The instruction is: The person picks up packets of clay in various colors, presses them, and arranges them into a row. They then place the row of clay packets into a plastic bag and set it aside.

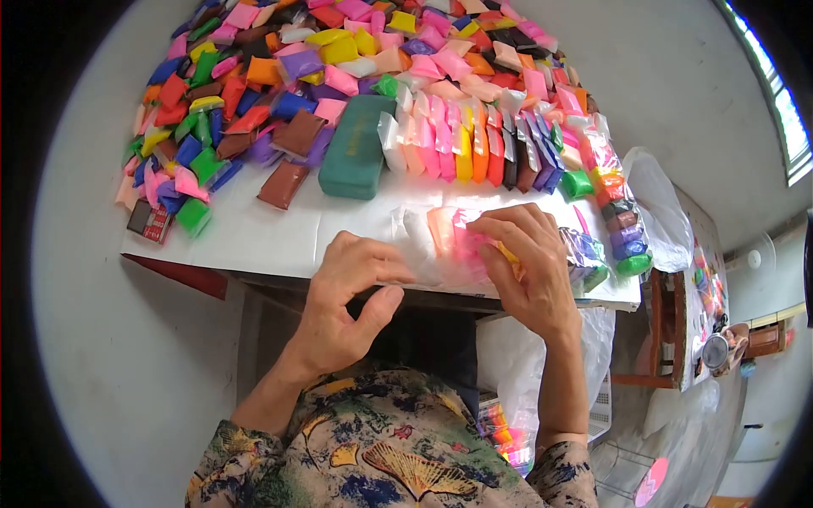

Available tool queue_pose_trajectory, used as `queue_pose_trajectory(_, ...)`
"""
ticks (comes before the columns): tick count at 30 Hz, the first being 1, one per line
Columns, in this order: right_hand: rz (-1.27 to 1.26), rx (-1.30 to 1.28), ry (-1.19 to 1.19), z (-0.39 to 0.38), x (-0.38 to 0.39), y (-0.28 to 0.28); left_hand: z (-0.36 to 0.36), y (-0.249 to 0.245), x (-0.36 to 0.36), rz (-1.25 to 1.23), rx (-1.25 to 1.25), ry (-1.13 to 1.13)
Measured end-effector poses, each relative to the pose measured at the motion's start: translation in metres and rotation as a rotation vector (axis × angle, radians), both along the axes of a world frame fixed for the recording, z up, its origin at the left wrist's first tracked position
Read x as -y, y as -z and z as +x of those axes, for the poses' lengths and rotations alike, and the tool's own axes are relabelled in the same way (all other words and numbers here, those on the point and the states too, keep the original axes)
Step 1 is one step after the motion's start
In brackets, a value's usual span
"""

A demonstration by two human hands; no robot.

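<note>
At the table's front edge lies a row of small coloured packets, white, peach, pink and yellow, with clear plastic about it. My right hand bends over this row, fingers and thumb closed on its pink and yellow part. The row continues under that hand to blue and green packets. My left hand is beside the white end, its thumb and fingers apart and nothing between them. Behind the hands, a neat line of upright packets leans beside a green block.
A big heap of loose coloured packets covers the back of the table. At the right edge stands a filled clear bag of packets, near a hanging white plastic bag. Below the table, a basket stands by more filled bags.
</note>
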State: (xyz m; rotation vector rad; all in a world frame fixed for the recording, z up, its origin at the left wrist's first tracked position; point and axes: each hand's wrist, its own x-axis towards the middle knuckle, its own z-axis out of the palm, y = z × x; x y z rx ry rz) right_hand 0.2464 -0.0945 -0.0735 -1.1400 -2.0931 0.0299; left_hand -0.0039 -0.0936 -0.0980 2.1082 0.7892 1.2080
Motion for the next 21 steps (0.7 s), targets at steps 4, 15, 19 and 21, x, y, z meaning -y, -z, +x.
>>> queue_pose_trajectory(4, -0.036, -0.008, -0.054, -0.008, 0.002, -0.005, 0.001, 0.004, 0.001, 0.081, -0.059, -0.003)
queue_pose_trajectory(15, -0.013, -0.064, -0.061, -0.008, -0.004, 0.005, 0.011, 0.008, 0.018, 0.450, -0.545, -0.276)
queue_pose_trajectory(19, -0.039, -0.070, -0.058, -0.009, -0.004, 0.005, 0.017, 0.007, 0.017, 0.469, -0.538, -0.276)
queue_pose_trajectory(21, -0.041, -0.076, -0.059, -0.009, -0.005, 0.005, 0.022, 0.010, 0.015, 0.500, -0.531, -0.290)
